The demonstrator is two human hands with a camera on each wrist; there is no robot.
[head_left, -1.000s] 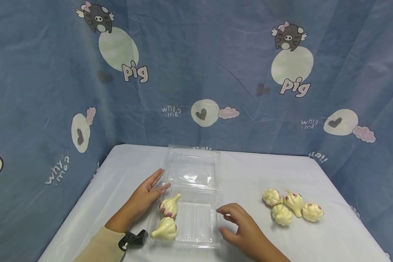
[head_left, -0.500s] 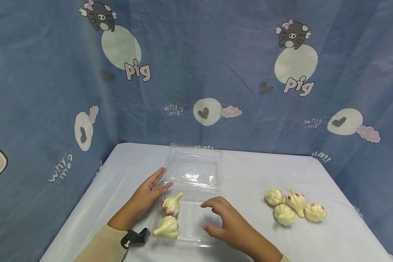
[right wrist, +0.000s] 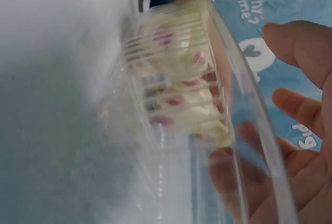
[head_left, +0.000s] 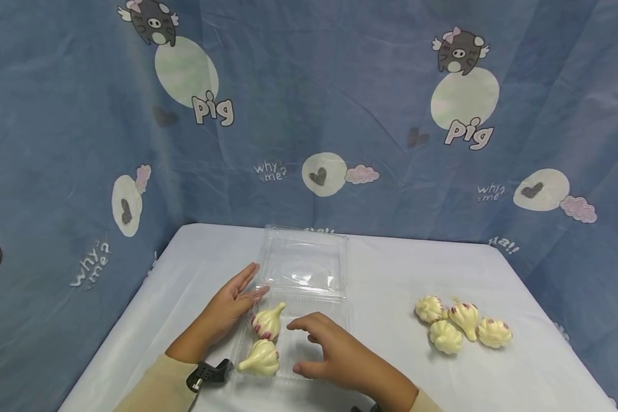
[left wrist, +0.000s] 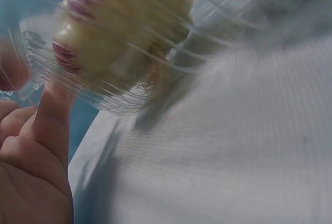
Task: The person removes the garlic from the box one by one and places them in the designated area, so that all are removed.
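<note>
Two pale garlic bulbs [head_left: 266, 321] with purple streaks lie one before the other along the left side of a clear plastic clamshell box [head_left: 316, 306]; its lid is folded back. My left hand [head_left: 225, 312] rests at the box's left edge near the hinge, fingers stretched out and thumb over the rim. Over the right part of the box, to the right of the bulbs, hovers my right hand [head_left: 335, 352]. Its thumb and fingers are spread apart with nothing between them. In the right wrist view the garlic bulbs [right wrist: 179, 97] show through the ribbed wall.
Several more garlic bulbs [head_left: 445, 336] lie grouped on the white tablecloth [head_left: 386, 280] to the right of the box. A blue curtain [head_left: 381, 200] with printed pigs hangs along the back and sides of the table.
My right hand has moved left, from the box's right edge to over its inside, nearer the two bulbs. My left hand and the garlic have stayed in place.
</note>
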